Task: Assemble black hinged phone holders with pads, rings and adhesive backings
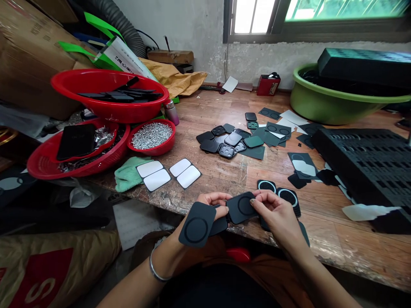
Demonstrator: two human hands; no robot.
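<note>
My left hand [214, 201] and my right hand [276, 211] meet at the near edge of the wooden table [224, 167]. Both pinch a black square pad with a ring mark [241, 207]. A second black ringed pad [197, 224] hangs from my left hand over my wrist, with another dark piece behind it. My left wrist wears a silver bangle [156, 269]. Two black pieces with white-rimmed mesh ovals [279, 194] lie on the table just behind my right hand.
Red baskets [109, 92] with black parts and a red bowl of screws [151, 136] stand at left. White-faced sticker sheets [168, 173] and a green cloth [128, 175] lie nearby. Black parts pile mid-table [229, 143]. Black trays [366, 167] and a green basin [334, 102] sit right.
</note>
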